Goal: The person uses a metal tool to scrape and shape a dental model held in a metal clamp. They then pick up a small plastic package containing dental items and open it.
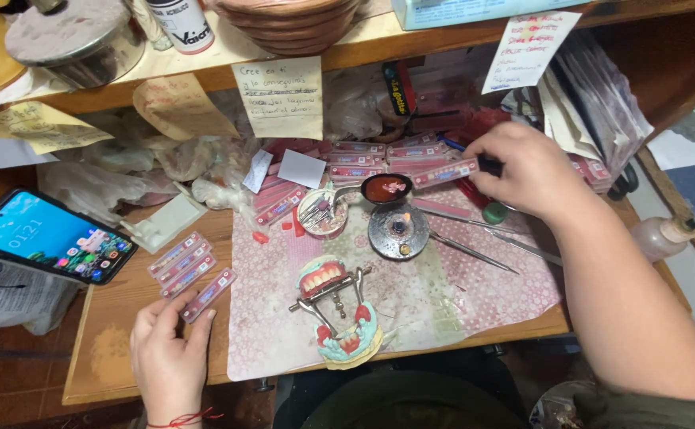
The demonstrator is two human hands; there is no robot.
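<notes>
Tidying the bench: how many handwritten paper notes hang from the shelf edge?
4: yellow note far left, tan note beside it, cream note centre, white note right. More may be hidden.

My left hand (169, 349) lies palm down, low and close to my body, fingers loosely spread and pointing forward, a thin red thread around its wrist. My right hand (526, 169) is extended far ahead of the left, forearm bare, knuckles up, fingers curled inward with the fingertips pinched together.
</notes>
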